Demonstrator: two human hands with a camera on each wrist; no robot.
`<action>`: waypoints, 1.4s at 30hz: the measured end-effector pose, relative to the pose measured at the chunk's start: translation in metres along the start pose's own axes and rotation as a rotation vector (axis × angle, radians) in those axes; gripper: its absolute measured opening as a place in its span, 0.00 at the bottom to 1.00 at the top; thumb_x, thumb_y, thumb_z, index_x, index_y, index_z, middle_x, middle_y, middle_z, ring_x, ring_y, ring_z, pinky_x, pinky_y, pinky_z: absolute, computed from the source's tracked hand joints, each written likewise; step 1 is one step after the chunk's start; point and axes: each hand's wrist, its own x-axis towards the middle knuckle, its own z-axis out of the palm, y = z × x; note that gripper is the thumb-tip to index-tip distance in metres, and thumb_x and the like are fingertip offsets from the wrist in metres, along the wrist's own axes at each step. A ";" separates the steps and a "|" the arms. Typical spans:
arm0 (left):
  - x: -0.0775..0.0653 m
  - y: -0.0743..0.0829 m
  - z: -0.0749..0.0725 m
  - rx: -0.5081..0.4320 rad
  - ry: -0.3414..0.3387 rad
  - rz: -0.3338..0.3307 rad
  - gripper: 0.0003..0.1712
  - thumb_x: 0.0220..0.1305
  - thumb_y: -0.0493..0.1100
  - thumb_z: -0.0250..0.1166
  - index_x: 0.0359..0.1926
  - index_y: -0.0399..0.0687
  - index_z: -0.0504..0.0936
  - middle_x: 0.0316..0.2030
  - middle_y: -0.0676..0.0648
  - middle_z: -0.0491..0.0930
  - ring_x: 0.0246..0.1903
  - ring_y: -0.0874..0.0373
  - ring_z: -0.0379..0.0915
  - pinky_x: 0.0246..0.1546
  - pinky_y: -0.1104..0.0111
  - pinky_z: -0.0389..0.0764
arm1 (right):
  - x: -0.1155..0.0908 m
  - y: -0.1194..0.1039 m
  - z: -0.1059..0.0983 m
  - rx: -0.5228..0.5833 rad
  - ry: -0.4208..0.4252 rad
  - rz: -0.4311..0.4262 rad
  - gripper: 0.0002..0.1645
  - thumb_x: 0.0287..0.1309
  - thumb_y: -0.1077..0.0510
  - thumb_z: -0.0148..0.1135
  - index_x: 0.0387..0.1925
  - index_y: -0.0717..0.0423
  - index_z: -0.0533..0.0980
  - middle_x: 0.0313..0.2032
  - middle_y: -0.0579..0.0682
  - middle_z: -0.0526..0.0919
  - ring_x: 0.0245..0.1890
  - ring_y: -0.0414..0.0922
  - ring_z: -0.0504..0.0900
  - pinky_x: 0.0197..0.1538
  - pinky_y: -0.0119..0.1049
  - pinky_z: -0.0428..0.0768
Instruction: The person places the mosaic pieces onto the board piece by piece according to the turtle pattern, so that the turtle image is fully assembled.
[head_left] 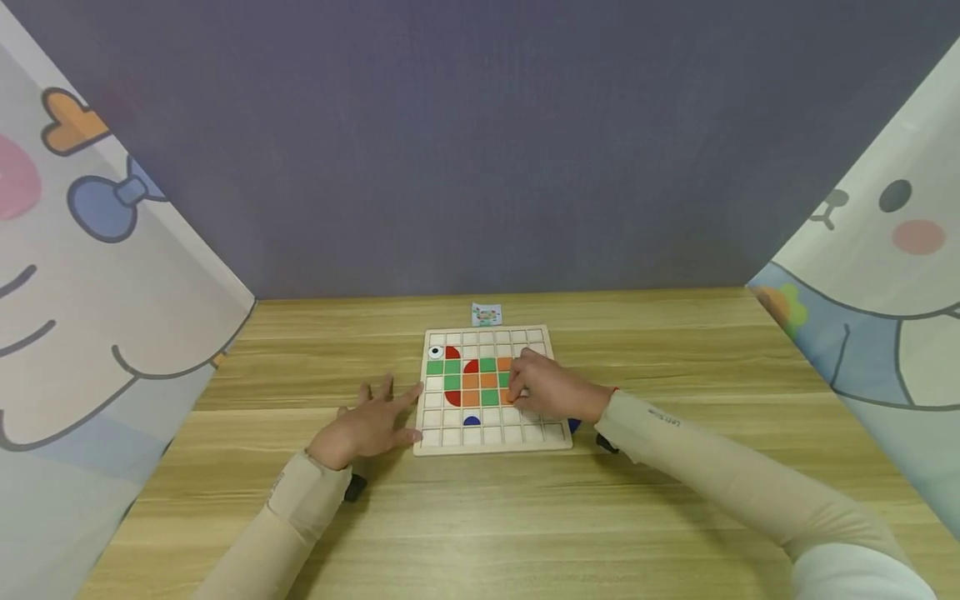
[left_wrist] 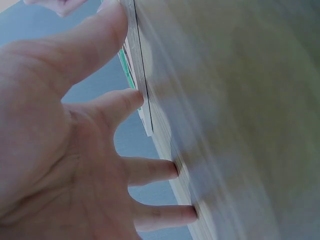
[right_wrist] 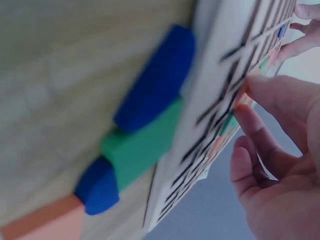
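A pale wooden grid board (head_left: 491, 435) lies flat, with red, green and orange pieces filling part of its cells. A white round piece with a black dot (head_left: 435, 352) sits near its upper left corner, and a blue half-round piece (head_left: 472, 421) is lower down. My left hand (head_left: 367, 429) spreads its fingers, thumb and forefinger touching the board's left edge. Over the board's right half, my right hand (head_left: 551, 387) pinches an orange square piece (right_wrist: 242, 95) between thumb and forefinger, at a cell; the fingers partly hide it.
Loose blue (right_wrist: 157, 80), green (right_wrist: 145, 142) and orange (right_wrist: 45, 222) pieces lie on the table beside the board's right edge, mostly under my right forearm in the head view. Behind the board is a small picture card (head_left: 487, 314). A grey panel (head_left: 495, 150) closes off the table's back.
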 end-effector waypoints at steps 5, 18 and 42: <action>0.000 0.001 0.002 0.003 -0.006 0.002 0.45 0.61 0.63 0.59 0.74 0.61 0.50 0.70 0.28 0.40 0.64 0.22 0.36 0.46 0.27 0.54 | -0.005 0.000 -0.005 0.028 -0.001 0.016 0.05 0.53 0.62 0.69 0.33 0.52 0.86 0.36 0.42 0.77 0.37 0.40 0.67 0.40 0.34 0.73; 0.000 0.000 0.001 0.014 0.003 0.008 0.45 0.62 0.63 0.58 0.74 0.60 0.50 0.70 0.28 0.41 0.63 0.21 0.37 0.46 0.26 0.54 | -0.060 0.047 -0.040 0.000 0.105 0.111 0.13 0.54 0.60 0.69 0.43 0.59 0.84 0.46 0.52 0.80 0.45 0.48 0.72 0.46 0.44 0.76; 0.000 -0.001 0.000 0.010 0.001 0.019 0.44 0.63 0.62 0.57 0.74 0.59 0.49 0.70 0.28 0.40 0.63 0.21 0.35 0.46 0.26 0.53 | -0.121 0.074 -0.039 0.022 0.120 0.348 0.08 0.53 0.61 0.69 0.37 0.59 0.85 0.29 0.41 0.79 0.26 0.36 0.74 0.30 0.33 0.74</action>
